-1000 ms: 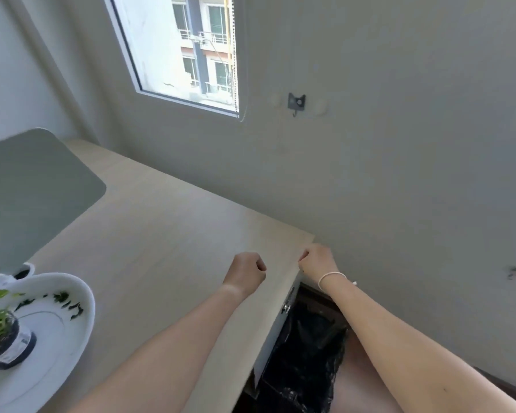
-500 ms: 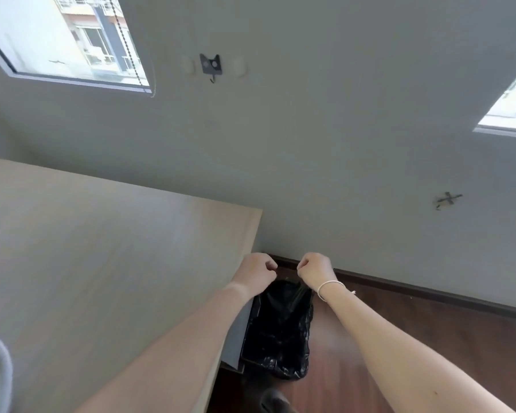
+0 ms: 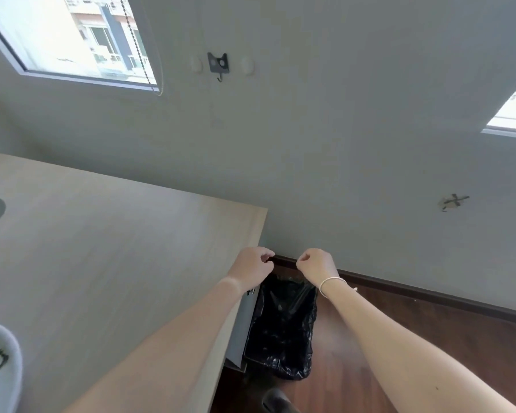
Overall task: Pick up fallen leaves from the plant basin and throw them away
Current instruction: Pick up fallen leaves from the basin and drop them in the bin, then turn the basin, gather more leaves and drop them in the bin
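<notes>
Fists: left hand and right hand both curled closed above the black-lined plastic trash bin, off the pale wooden worktop corner.

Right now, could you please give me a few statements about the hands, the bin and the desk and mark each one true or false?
1. Both hands, the left hand and the right hand, are above the black-lined bin. True.
2. The bin stands on top of the desk. False: it stands on the wooden floor beside the desk's end.
3. The right wrist wears a thin white band. True.
4. The hands are spread flat, palms up. False: both are loosely curled, fingers bent.
5. A white basin edge shows at the lower left on the desk. True.
</notes>
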Motion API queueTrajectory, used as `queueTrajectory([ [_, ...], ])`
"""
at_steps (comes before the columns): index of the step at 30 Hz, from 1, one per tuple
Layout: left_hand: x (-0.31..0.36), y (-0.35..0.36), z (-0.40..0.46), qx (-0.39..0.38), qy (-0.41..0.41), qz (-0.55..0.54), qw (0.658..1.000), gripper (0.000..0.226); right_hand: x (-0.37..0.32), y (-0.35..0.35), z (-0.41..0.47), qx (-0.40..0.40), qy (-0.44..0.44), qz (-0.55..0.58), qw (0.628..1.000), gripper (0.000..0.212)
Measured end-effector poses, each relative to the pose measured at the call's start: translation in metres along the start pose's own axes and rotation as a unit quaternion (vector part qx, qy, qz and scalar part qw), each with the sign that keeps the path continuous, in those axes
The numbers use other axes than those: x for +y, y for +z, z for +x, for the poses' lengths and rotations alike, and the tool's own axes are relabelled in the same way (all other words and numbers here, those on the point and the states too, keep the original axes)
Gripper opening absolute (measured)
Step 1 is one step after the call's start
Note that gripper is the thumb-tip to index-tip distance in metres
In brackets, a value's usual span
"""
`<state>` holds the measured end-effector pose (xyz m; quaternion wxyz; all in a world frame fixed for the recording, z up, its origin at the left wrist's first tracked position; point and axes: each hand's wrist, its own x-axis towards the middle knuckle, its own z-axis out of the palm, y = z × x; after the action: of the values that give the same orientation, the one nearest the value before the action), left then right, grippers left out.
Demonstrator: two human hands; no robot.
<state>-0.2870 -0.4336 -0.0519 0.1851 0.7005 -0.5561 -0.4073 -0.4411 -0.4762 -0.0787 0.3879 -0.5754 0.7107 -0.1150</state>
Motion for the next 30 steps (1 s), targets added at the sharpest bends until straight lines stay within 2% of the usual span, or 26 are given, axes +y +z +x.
queueTrajectory([
  [6, -0.017, -0.042, -0.02, 0.083, -0.026, -0.015, 0.996, 0.037, -0.047, 0.008, -0.007, -0.014, -0.078, 0.013, 0.997, 0.017],
  [9, -0.038, -0.07, -0.04, 0.142, -0.056, -0.023, 0.988, 0.036, -0.085, 0.024, -0.018, -0.04, -0.133, -0.003, 0.99, 0.009],
  [16, -0.105, -0.13, -0.121, 0.26, -0.164, -0.047, 0.95, 0.038, -0.173, 0.098, -0.062, -0.113, -0.285, -0.068, 0.949, 0.01],
  [20, -0.151, -0.147, -0.193, 0.327, -0.236, -0.088, 0.911, 0.039, -0.211, 0.156, -0.11, -0.185, -0.351, -0.082, 0.914, 0.012],
  [24, -0.189, -0.148, -0.261, 0.4, -0.299, -0.15, 0.854, 0.029, -0.232, 0.211, -0.153, -0.255, -0.399, -0.114, 0.873, 0.012],
  [28, -0.218, -0.141, -0.319, 0.46, -0.37, -0.18, 0.787, 0.039, -0.246, 0.256, -0.19, -0.307, -0.439, -0.162, 0.829, 0.008],
  [30, -0.231, -0.138, -0.337, 0.482, -0.403, -0.185, 0.756, 0.038, -0.252, 0.275, -0.201, -0.331, -0.452, -0.187, 0.807, 0.018],
])
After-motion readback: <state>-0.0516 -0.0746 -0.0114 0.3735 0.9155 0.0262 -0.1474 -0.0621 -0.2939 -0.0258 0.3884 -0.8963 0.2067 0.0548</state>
